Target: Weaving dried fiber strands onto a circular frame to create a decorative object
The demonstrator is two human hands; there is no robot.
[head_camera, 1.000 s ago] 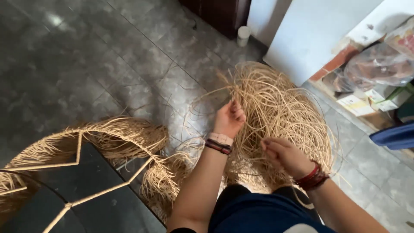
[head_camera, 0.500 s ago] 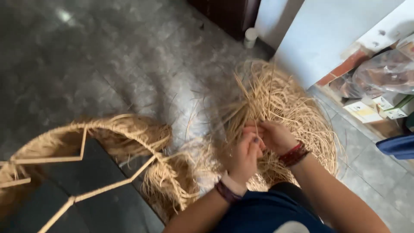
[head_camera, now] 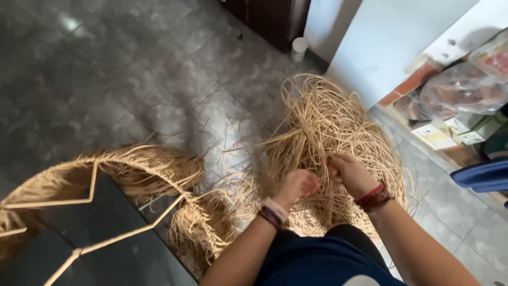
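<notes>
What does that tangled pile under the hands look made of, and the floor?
Tangled pile: thin pale tan strands, matte and springy-looking, likely rattan or a similar plant fibre. Floor: dark grey tiles with grout lines and a dull sheen, likely stone or ceramic.

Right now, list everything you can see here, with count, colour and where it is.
pile of straw strands: one, tan, on the floor ahead of the hands
frame wrapped in straw: one, tan, curved, on the floor at left
floor tiles: many, dark grey, all around
small cup: one, white, by the dark cabinet at top
dark cabinet: one, brown, top centre
white panel: one, upright at top right
plastic bag: one, clear, on a low ledge at right
small boxes: a few, pale and green, under the bag
blue thing: one, right edge, kind unclear
left hand: closed on strands, banded wrist
right hand: closed on strands, red wristband
</notes>
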